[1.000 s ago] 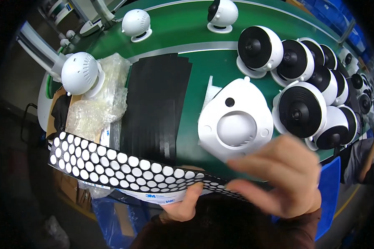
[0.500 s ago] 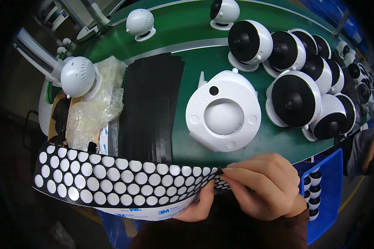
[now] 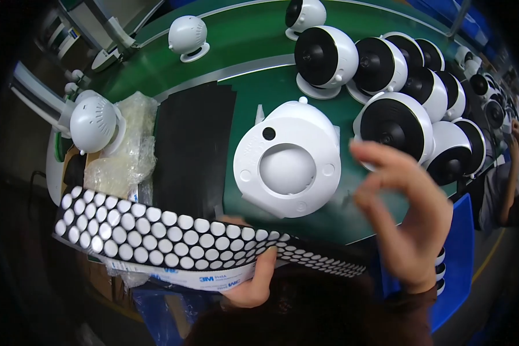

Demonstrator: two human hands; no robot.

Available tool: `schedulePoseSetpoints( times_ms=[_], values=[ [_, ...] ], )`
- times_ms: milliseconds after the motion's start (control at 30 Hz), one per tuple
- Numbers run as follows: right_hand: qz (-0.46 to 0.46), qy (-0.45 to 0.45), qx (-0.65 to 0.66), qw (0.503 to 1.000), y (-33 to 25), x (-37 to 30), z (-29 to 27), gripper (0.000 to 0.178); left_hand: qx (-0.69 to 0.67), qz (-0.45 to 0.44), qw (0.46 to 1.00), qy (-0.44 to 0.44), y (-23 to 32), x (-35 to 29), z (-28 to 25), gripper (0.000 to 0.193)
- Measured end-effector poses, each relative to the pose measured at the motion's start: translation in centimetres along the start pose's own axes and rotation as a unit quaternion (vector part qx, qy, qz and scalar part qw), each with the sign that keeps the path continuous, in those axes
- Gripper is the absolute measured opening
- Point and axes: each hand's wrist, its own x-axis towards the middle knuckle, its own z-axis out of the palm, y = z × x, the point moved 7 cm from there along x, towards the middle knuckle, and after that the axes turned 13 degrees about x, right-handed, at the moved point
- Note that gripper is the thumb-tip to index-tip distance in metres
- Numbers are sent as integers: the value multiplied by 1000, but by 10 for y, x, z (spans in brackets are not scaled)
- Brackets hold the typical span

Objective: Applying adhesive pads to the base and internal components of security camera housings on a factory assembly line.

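Observation:
A long black sheet (image 3: 155, 239) carries rows of round white adhesive pads, with white printed backing paper hanging beneath it. My left hand (image 3: 251, 288) grips this sheet near its middle, thumb on the pads and fingertips behind the far edge. Raised at the right, my right hand (image 3: 415, 213) is apart from the sheet. Its thumb and a finger appear pinched together, but blur hides what is between them. To its left lies a round white camera (image 3: 288, 167) with its ring-shaped base facing up. A small black disc (image 3: 269, 134) sits on that base.
Black strips (image 3: 190, 150) lie stacked on the green table, beside crumpled bubble wrap (image 3: 135, 132). Several white cameras with black fronts (image 3: 398, 124) crowd the right side. A white camera (image 3: 92, 124) stands at the left. A blue bin (image 3: 458, 265) is at the lower right.
My right hand has left the sheet's edge and lifted up and right toward the white camera. My left hand keeps hold of the sheet. The whole view has shifted slightly.

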Motion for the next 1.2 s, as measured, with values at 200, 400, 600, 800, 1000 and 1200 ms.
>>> schedulePoseSetpoints(
  times_ms=[200, 400, 600, 800, 1000, 1200],
  values=[
    [271, -71, 171, 945, 32, 14, 9, 3, -158, -45, 983, -82, -13, 1, 8, 65],
    [289, -50, 160, 942, 36, 19, -1, 4, -69, -19, 978, -195, 0, -1, 21, 62],
    [261, -68, 123, 955, 29, 25, 2, 4, -33, -70, 966, -246, 1, 3, 19, 61],
    [246, -79, 71, 964, 35, 22, 1, 4, -22, -122, 970, -211, -17, -8, 25, 51],
    [270, -105, 56, 955, 26, 29, 5, 5, -35, 4, 986, -164, -5, -9, 8, 48],
    [314, -114, 99, 937, 47, 29, 0, 24, -70, -23, 982, -177, -3, 0, 18, 54]
  ],
)
